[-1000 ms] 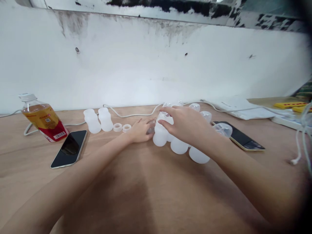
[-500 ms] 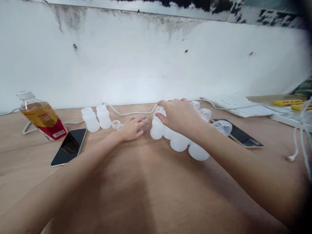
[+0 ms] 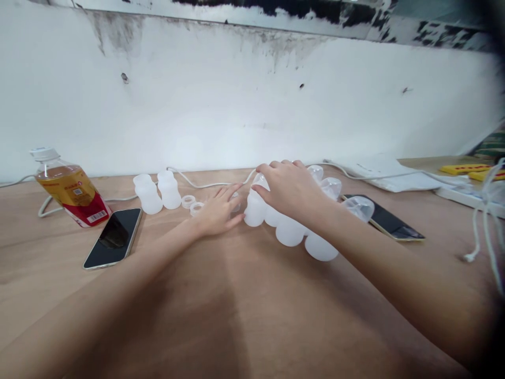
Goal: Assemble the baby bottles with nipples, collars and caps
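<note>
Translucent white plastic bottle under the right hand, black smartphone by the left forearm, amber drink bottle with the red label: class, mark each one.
translucent white plastic bottle (image 3: 254,211): head view, lower body.
black smartphone (image 3: 113,237): head view, screen centre.
amber drink bottle (image 3: 71,193): head view, label.

1. The small bottles (image 3: 290,231) under the right hand (image 3: 290,187) are milky, translucent white, as are the two bottles (image 3: 158,192) standing apart and the rings (image 3: 192,204).
2. The table (image 3: 236,305) is a pale brown wood tone.
3. The drink bottle (image 3: 69,189) holds amber liquid, with a yellow and red label and a white cap.
4. Both phones (image 3: 112,238) have black screens with light edges.
5. The wall (image 3: 236,105) is white with dark grey stains.
6. The cable (image 3: 209,184) is white.
</note>
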Demonstrator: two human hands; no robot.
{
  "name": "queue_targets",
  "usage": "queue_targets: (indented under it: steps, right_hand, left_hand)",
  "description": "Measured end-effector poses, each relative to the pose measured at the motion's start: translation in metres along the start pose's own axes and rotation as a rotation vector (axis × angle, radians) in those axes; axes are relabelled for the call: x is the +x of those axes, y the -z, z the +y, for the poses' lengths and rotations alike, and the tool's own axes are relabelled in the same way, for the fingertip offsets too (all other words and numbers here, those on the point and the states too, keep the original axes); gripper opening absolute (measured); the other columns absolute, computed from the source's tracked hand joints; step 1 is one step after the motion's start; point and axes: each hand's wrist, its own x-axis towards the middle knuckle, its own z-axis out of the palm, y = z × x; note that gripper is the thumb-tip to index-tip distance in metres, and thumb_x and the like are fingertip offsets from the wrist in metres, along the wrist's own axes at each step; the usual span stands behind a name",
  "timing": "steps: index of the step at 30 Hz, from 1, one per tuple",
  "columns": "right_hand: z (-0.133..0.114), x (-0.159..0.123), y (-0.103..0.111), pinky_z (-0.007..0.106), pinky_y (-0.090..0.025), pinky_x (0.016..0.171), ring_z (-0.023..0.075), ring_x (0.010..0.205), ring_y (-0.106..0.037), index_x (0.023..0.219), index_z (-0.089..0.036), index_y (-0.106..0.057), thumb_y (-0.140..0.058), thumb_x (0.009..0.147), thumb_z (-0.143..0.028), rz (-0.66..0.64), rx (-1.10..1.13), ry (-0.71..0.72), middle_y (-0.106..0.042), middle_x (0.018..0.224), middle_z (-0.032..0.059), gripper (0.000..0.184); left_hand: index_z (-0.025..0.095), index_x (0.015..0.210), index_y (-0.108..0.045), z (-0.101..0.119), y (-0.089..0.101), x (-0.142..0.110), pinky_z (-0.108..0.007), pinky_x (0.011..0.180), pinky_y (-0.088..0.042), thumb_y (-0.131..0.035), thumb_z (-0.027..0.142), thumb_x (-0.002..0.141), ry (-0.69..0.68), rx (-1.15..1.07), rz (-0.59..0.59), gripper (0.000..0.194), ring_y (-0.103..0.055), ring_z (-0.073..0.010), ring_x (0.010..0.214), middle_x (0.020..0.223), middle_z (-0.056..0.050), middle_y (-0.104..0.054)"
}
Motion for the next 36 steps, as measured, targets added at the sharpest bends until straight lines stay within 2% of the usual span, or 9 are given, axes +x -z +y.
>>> queue_targets:
  steps: [4, 8, 18, 21, 24, 27, 29, 33, 36]
  right_hand:
    - [0.000, 0.000, -0.001, 0.032, -0.030, 0.070, 0.0245, 0.084, -0.055, 0.102, -0.012, -0.054, -0.044, 0.082, -0.031, 0.020, 0.004, 0.004, -0.062, 0.089, 0.0105, 0.029]
    - [0.001, 0.001, -0.001, 0.032, -0.030, 0.069, 0.0242, 0.083, -0.055, 0.099, -0.011, -0.054, -0.044, 0.082, -0.031, 0.024, -0.003, 0.022, -0.062, 0.086, 0.0102, 0.028]
    - [-0.001, -0.005, 0.002, 0.034, -0.032, 0.071, 0.0261, 0.086, -0.051, 0.099, -0.011, -0.053, -0.046, 0.081, -0.031, 0.102, 0.021, 0.026, -0.059, 0.091, 0.0134, 0.029]
    - [-0.006, -0.032, 0.005, 0.034, -0.034, 0.074, 0.0248, 0.094, -0.047, 0.100, -0.011, -0.053, -0.047, 0.080, -0.025, 0.279, 0.129, 0.194, -0.055, 0.101, 0.0148, 0.024]
    - [-0.008, -0.073, -0.003, 0.030, -0.037, 0.068, 0.0176, 0.080, -0.050, 0.089, -0.015, -0.054, -0.047, 0.081, -0.019, 0.405, 0.308, 0.518, -0.058, 0.083, 0.0074, 0.012]
    - [0.004, -0.110, -0.021, 0.026, -0.033, 0.054, 0.0130, 0.062, -0.048, 0.079, -0.018, -0.054, -0.044, 0.082, -0.017, 0.378, 0.389, 0.773, -0.052, 0.062, 0.0009, 0.010]
    - [0.020, -0.125, -0.034, 0.026, -0.029, 0.047, 0.0118, 0.051, -0.044, 0.073, -0.018, -0.053, -0.043, 0.082, -0.015, 0.275, 0.415, 0.879, -0.047, 0.053, -0.0010, 0.013]
    - [0.056, -0.132, -0.053, 0.028, -0.027, 0.043, 0.0124, 0.046, -0.042, 0.072, -0.020, -0.053, -0.045, 0.080, -0.009, 0.131, 0.416, 0.834, -0.049, 0.051, 0.0017, 0.016]
    - [0.067, -0.130, -0.060, 0.028, -0.030, 0.044, 0.0125, 0.047, -0.046, 0.074, -0.022, -0.055, -0.045, 0.080, -0.007, 0.066, 0.398, 0.780, -0.052, 0.052, 0.0040, 0.019]
  left_hand:
    - [0.010, 0.113, -0.044, 0.017, 0.006, 0.002, -0.040, 0.098, -0.031, -0.045, 0.030, 0.080, 0.086, -0.034, 0.075, 0.039, -0.033, -0.0265, 0.120, 0.132, -0.017, -0.032]
    - [0.010, 0.113, -0.043, 0.031, 0.020, -0.008, -0.041, 0.099, -0.030, -0.045, 0.026, 0.080, 0.063, -0.057, 0.046, 0.037, -0.031, -0.0262, 0.121, 0.132, -0.017, -0.031]
    - [0.014, 0.118, -0.039, 0.056, 0.047, -0.075, -0.046, 0.101, -0.028, -0.041, 0.020, 0.082, -0.004, -0.112, -0.087, 0.037, -0.019, -0.0257, 0.128, 0.136, -0.015, -0.027]
    - [0.015, 0.120, -0.037, 0.059, 0.055, -0.102, -0.043, 0.101, -0.031, -0.041, 0.020, 0.082, 0.003, -0.097, -0.147, 0.038, -0.019, -0.0236, 0.128, 0.137, -0.012, -0.026]
    - [0.016, 0.121, -0.037, 0.059, 0.059, -0.132, -0.039, 0.098, -0.036, -0.041, 0.019, 0.082, 0.018, -0.061, -0.179, 0.039, -0.024, -0.0221, 0.127, 0.136, -0.010, -0.029]
    - [0.017, 0.118, -0.040, 0.058, 0.060, -0.151, -0.036, 0.095, -0.041, -0.041, 0.019, 0.082, 0.041, -0.032, -0.166, 0.037, -0.032, -0.0216, 0.123, 0.132, -0.009, -0.037]
    - [0.018, 0.117, -0.041, 0.057, 0.059, -0.156, -0.035, 0.093, -0.043, -0.041, 0.020, 0.082, 0.074, -0.023, -0.160, 0.036, -0.037, -0.0215, 0.120, 0.130, -0.009, -0.040]
    - [0.021, 0.116, -0.043, 0.058, 0.058, -0.153, -0.033, 0.089, -0.046, -0.041, 0.024, 0.082, 0.100, -0.028, -0.148, 0.035, -0.046, -0.0210, 0.113, 0.128, -0.008, -0.043]
    - [0.021, 0.116, -0.043, 0.059, 0.056, -0.151, -0.031, 0.088, -0.047, -0.040, 0.025, 0.082, 0.110, -0.042, -0.135, 0.034, -0.049, -0.0196, 0.110, 0.127, -0.007, -0.045]
